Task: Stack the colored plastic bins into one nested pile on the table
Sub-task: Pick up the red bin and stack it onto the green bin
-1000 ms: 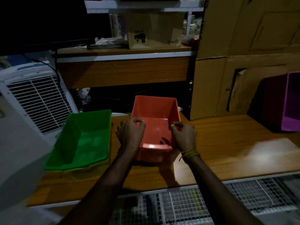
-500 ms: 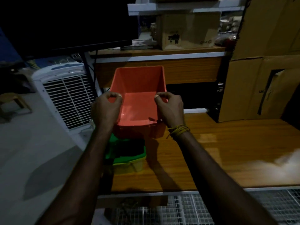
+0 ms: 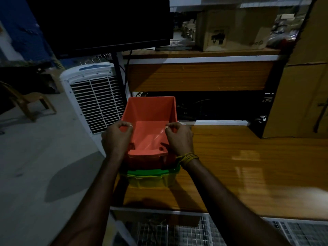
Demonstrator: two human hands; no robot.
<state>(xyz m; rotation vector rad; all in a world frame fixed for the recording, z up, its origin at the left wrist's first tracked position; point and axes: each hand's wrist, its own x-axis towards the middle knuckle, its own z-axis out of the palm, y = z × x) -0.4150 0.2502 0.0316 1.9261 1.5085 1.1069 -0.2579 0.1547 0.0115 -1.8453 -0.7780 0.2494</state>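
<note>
An orange-red bin [image 3: 150, 119] sits inside the green bin [image 3: 152, 171], which is nested in a yellow bin [image 3: 152, 181], at the left end of the wooden table [image 3: 248, 166]. My left hand [image 3: 117, 139] grips the orange bin's left rim. My right hand [image 3: 179, 139] grips its right rim, with a yellow thread around the wrist. Only the near rims of the green and yellow bins show below the orange one.
A white air cooler [image 3: 94, 96] stands on the floor left of the table. A dark monitor [image 3: 106, 23] hangs above it. Behind the table is a wooden shelf [image 3: 200, 75] with a cardboard box [image 3: 230, 29]. Large cardboard sheets [image 3: 301, 95] lean at right. A wire rack [image 3: 177, 231] lies below.
The orange bin has been carried left from the table's middle, raised, and lowered into the green bin. Both hands kept their hold. The view has turned left.
</note>
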